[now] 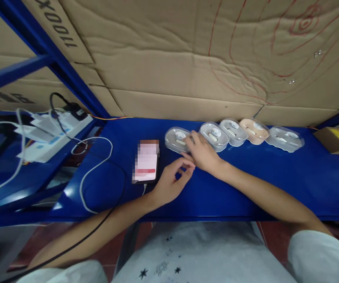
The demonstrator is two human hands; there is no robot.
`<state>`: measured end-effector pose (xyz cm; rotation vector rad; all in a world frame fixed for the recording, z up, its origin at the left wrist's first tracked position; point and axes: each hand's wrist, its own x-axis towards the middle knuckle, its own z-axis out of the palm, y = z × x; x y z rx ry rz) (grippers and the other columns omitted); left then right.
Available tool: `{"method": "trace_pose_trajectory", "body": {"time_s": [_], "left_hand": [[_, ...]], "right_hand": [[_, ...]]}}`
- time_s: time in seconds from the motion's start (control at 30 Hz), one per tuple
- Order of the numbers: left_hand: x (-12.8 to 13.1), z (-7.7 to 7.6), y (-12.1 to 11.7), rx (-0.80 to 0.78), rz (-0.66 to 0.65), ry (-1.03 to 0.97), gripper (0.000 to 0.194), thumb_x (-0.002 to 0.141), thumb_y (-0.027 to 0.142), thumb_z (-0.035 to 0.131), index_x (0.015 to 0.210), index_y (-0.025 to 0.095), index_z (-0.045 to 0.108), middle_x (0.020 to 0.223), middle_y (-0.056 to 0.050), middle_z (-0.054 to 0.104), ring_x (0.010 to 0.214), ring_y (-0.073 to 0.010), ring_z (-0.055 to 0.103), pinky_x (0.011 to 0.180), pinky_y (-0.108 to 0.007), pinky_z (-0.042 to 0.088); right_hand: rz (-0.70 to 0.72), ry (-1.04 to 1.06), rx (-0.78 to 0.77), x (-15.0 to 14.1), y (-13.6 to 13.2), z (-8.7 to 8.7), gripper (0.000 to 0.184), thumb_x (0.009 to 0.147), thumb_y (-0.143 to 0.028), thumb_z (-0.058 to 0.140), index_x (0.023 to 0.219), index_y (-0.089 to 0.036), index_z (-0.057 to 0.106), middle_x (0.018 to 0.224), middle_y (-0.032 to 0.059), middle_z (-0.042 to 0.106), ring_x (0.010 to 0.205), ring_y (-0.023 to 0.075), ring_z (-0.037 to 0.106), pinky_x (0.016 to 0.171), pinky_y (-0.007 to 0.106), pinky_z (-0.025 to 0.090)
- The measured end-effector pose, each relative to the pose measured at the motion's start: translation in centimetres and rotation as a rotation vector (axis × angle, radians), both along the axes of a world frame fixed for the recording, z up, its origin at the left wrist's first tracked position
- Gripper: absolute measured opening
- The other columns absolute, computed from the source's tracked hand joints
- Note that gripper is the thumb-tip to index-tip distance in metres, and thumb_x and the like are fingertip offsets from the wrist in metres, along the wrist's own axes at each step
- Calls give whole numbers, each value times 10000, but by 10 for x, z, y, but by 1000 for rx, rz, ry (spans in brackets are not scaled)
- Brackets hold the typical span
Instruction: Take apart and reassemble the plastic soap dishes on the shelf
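My right hand [200, 151] reaches over the right end of the leftmost grey plastic case with a clear lid [175, 145]. Its fingers are apart and seem to touch the lid; the case hides part of the contact. My left hand [174, 179] hovers in front of that case, thumb and fingertips drawn together near my right wrist. Anything between them is too small to make out. Right of my right hand stand a second grey case [216, 142], a third grey one [236, 137], a peach one [253, 135] and another grey one [286, 142], each under a clear lid.
A phone [146, 161] with a lit screen lies left of my hands, a cable [145, 189] at its lower end. Power strips [54, 137] with plugs and loose cords fill the left. Cardboard [169, 59] walls the back of the blue table [240, 204]; a cardboard box [334, 137] stands right.
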<state>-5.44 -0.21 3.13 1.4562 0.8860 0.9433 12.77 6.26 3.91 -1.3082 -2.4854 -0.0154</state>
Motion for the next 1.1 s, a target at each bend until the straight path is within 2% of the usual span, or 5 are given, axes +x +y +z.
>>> {"method": "trace_pose_trajectory", "body": {"time_s": [0.2, 0.37, 0.6, 0.9, 1.1], "left_hand": [[-9, 3, 2, 790, 116, 273, 653, 856, 244, 824, 1427, 257, 509, 1524, -167, 498, 1448, -330, 504, 1208, -575, 424], [-8, -12, 8, 553, -147, 397, 1108, 770, 458, 938, 1637, 301, 266, 1757, -223, 200, 1632, -441, 247, 1281, -668, 301], [-9, -15, 4, 164, -275, 320, 1278, 737, 478, 960, 1711, 324, 146, 1667, -206, 443, 1543, -421, 433, 1284, -656, 294], [-10, -4, -5, 416, -330, 536, 844, 922, 411, 768, 1611, 297, 293, 1610, -171, 454, 1503, -380, 469, 1252, -589, 380], [-10, 1, -6, 463, -404, 661, 843, 815, 357, 839, 1533, 271, 407, 1597, -192, 456, 1458, -424, 497, 1201, -623, 405]], "right_hand": [[65, 87, -39, 63, -76, 5, 515, 951, -455, 736, 1354, -177, 576, 1374, 210, 561, 1306, 412, 604, 1055, 616, 567], [185, 235, -275, 93, -78, -5, 722, 937, -544, 755, 1548, -302, 458, 1607, 154, 439, 1502, 366, 479, 1202, 566, 494], [255, 506, -418, 105, -67, -7, 625, 974, -492, 728, 1527, -312, 500, 1450, 118, 620, 1341, 301, 631, 1117, 501, 558], [121, 421, -307, 107, -38, -23, 708, 980, -569, 694, 1582, -298, 439, 1609, 155, 487, 1536, 336, 444, 1262, 599, 373], [143, 266, -390, 85, -2, -26, 721, 994, -593, 650, 1612, -312, 409, 1718, 159, 385, 1624, 374, 306, 1279, 684, 258]]}}
